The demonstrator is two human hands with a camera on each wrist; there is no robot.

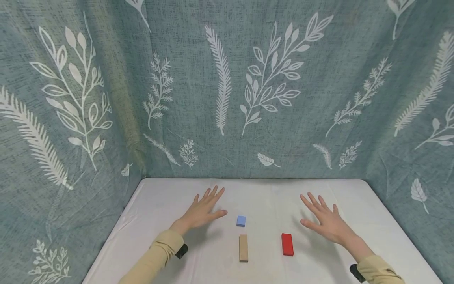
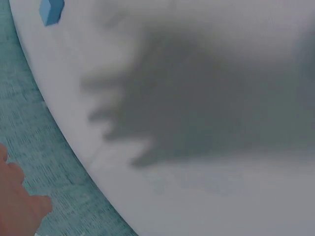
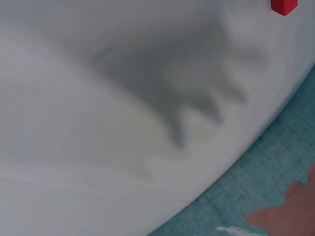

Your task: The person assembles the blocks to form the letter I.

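Note:
Both hands hover above a white table with fingers spread and nothing in them. My left hand point(image 1: 202, 211) is left of a small blue block point(image 1: 241, 221), its thumb pointing toward it. In the left wrist view the same blue block point(image 2: 51, 12) shows at the top left, apart from the hand point(image 2: 19, 196). My right hand point(image 1: 326, 221) hangs to the right of a red rectangular block point(image 1: 287, 244). A corner of that red block point(image 3: 284, 6) appears in the right wrist view, away from the hand point(image 3: 290, 211). Between them lies a long tan wooden block point(image 1: 243, 248).
The white tabletop point(image 1: 269, 272) has rounded far corners. A grey-green curtain point(image 1: 198, 106) with white leaf patterns rises behind it and along both sides. Dark wrist devices point(image 1: 181, 251) sit at both cuffs, and the hands cast shadows on the cloth.

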